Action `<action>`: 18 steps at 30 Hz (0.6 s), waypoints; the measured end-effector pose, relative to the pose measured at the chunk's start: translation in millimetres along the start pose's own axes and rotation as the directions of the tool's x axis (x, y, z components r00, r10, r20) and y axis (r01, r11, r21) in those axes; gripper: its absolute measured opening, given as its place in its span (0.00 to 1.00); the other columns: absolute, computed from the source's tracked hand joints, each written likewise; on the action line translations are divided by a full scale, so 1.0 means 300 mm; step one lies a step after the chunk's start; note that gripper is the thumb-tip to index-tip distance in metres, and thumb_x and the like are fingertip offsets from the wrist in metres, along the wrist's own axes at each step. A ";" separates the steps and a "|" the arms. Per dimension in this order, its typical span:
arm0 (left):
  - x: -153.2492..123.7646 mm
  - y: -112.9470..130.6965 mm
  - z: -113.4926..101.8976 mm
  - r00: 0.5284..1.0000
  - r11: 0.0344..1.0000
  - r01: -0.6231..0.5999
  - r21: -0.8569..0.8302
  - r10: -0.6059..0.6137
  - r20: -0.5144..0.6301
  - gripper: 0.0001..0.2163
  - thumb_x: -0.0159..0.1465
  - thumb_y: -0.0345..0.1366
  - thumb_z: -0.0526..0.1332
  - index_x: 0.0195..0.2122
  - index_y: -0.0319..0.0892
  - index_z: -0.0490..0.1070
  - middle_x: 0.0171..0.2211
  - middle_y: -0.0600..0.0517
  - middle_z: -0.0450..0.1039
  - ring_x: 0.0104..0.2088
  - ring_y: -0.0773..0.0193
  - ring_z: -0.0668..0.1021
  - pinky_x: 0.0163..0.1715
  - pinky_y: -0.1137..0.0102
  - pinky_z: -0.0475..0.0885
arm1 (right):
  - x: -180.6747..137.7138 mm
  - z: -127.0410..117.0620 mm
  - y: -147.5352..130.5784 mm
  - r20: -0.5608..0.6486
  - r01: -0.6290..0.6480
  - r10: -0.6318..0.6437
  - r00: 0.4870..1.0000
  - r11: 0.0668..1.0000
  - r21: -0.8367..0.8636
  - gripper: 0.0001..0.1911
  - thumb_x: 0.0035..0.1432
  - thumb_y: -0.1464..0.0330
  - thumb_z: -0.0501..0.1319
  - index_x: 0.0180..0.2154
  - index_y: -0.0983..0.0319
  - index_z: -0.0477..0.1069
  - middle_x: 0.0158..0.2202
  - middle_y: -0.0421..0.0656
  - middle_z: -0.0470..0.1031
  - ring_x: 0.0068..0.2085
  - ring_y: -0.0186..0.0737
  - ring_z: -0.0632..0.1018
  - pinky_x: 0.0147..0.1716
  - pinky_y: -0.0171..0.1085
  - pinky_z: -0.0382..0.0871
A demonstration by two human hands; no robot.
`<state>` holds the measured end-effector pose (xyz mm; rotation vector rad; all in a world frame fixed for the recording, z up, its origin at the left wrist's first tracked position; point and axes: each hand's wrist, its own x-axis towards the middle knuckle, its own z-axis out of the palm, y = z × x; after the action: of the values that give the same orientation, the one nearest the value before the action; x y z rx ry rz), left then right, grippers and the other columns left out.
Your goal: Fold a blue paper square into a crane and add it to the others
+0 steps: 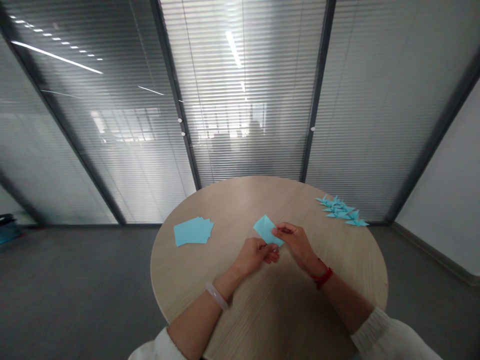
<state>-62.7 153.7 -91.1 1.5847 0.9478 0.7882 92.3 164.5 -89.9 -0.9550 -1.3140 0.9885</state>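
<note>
A small folded piece of light blue paper point(266, 229) is held between my two hands over the middle of the round table. My left hand point(257, 254) pinches its lower edge, the fingers curled beneath. On the paper's right side, my right hand point(295, 241) grips it between thumb and fingers. A crease runs down from the paper's top corner. To the left lies a loose, slightly fanned stack of blue paper sheets point(193, 232). Several folded blue paper cranes point(342, 209) sit clustered near the table's right far edge.
The round wooden table point(225, 205) has a curved edge, with grey floor point(86, 290) around it. Behind it stand glass panels with blinds point(251, 150) and dark frames. A white wall point(446, 200) is at the right. A dark blue object point(9, 229) rests at the far left.
</note>
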 end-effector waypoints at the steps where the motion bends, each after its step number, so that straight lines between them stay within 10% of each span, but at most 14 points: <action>1: 0.000 0.002 0.000 1.000 1.000 0.004 -0.002 -0.004 -0.004 0.20 0.56 0.51 0.60 0.27 0.35 0.75 0.25 0.45 0.78 0.26 0.62 0.78 0.28 0.70 0.73 | 0.000 0.001 -0.001 0.000 -0.001 0.001 1.000 1.000 0.008 0.17 0.42 0.55 0.68 0.27 0.63 0.75 0.24 0.39 0.74 0.28 0.36 0.72 0.29 0.34 0.65; 18: -0.013 0.014 -0.002 0.999 0.992 -0.046 0.115 0.045 0.011 0.20 0.58 0.51 0.56 0.28 0.36 0.74 0.26 0.46 0.76 0.27 0.63 0.76 0.30 0.69 0.71 | 0.002 -0.002 -0.002 -0.033 -0.037 0.039 0.999 0.998 0.043 0.19 0.41 0.55 0.69 0.28 0.64 0.76 0.25 0.41 0.75 0.28 0.37 0.72 0.29 0.34 0.66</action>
<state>-64.4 150.0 -87.1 1.7136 0.9695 0.7693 92.9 165.0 -89.1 -0.9639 -1.2461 1.0209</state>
